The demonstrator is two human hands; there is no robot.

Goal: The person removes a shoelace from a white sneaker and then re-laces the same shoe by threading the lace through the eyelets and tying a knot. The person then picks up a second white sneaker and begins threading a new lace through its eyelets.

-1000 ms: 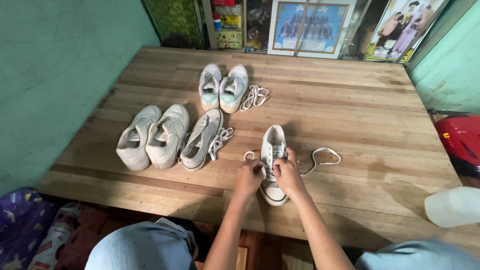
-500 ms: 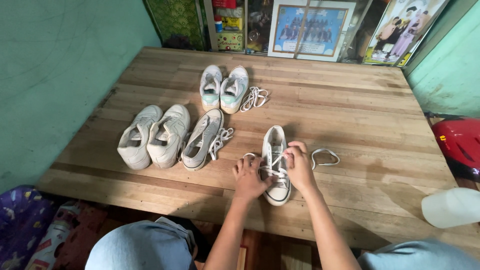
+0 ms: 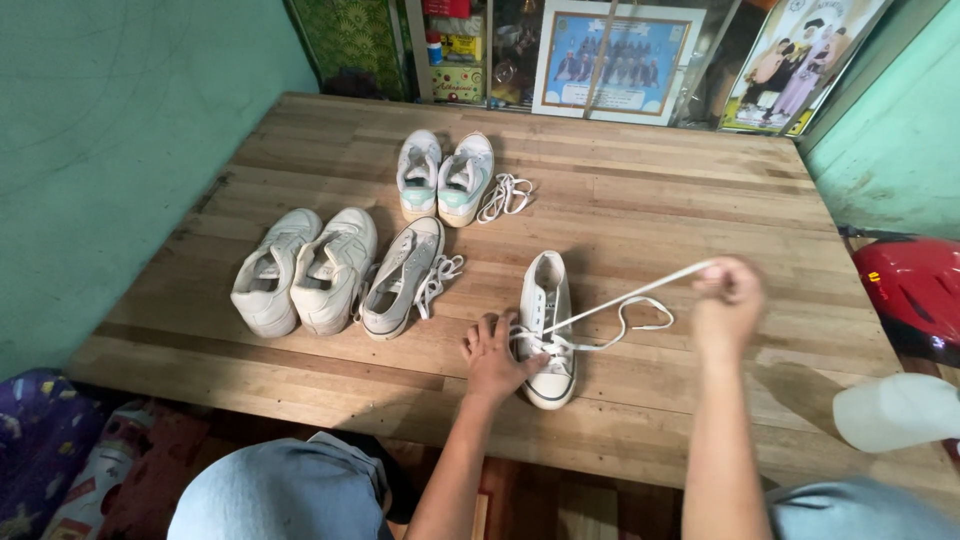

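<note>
Lace [image 3: 625, 297] taut from sneaker [image 3: 546, 325] to right fingers [image 3: 722, 282].

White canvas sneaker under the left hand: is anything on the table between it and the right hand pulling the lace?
Nothing visible: only bare wooden table and the taut white lace lie between the white canvas sneaker and right hand.

The left hand [image 3: 492, 358] hides part of the white sneaker's [image 3: 547, 325] laces.
</note>
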